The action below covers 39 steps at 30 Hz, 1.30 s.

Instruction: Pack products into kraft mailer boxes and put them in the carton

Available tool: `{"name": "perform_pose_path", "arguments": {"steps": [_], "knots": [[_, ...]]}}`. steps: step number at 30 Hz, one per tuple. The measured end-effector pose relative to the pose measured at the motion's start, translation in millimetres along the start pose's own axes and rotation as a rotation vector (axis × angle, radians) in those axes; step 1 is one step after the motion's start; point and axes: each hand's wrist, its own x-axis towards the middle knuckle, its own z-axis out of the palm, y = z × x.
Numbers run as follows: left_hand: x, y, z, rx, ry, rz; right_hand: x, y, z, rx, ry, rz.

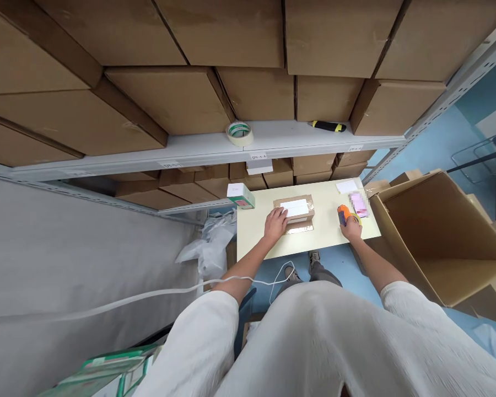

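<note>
On a pale yellow table (324,226) lies a small cardboard box (308,205) with a white label (295,208) and clear tape on it. My left hand (275,224) rests on the box's left end, with the fingers over the label's edge and slightly spread. Farther right, my right hand (351,228) is wrapped round an orange and blue tape dispenser (344,212), near the table's front edge. Just beyond that hand are a pink item (359,204), partly blurred, and white paper (346,187).
A white and green box (241,196) stands at the table's back left. Behind is a shelf (273,132) with cartons, a tape roll (239,133) and a cutter (328,126). A large open carton (450,220) stands right. A white cable (157,293) crosses my left arm.
</note>
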Motion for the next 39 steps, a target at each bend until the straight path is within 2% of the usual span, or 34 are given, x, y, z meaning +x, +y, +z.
{"name": "perform_pose_path", "arguments": {"steps": [3,6,8,13,17,19,23,26,29,32,35,39], "knots": [[0,0,0.2,0.014,-0.008,0.001,0,3,9,0.087,0.011,-0.005],[0,0,-0.4,0.041,-0.020,0.006,0,6,12,0.211,0.058,-0.080],[-1,-1,-0.6,0.043,-0.021,0.016,-1,5,9,0.180,0.054,-0.091],[1,-6,0.8,0.061,-0.013,0.061,-11,-11,-11,-0.069,0.019,-0.044],[3,-9,4.1,0.125,0.012,0.084,-10,-33,-37,0.087,0.018,-0.108],[3,-9,6.0,0.190,0.026,0.093,-5,-49,-53,0.267,-0.069,-0.201],[4,-7,8.9,0.268,0.042,0.099,9,-94,-86,0.596,-0.320,-0.404],[6,-7,9.4,0.252,0.046,0.095,16,-136,-100,0.681,-0.515,-0.415],[8,-7,8.4,0.218,0.056,0.093,22,-174,-100,0.665,-0.703,-0.390],[8,-8,6.8,0.193,0.065,0.085,31,-202,-89,0.577,-0.789,-0.407],[7,-9,6.1,0.177,0.067,0.077,40,-217,-75,0.456,-0.762,-0.453],[7,-8,8.0,0.173,0.091,0.061,45,-222,-63,0.277,-0.648,-0.639]]}}
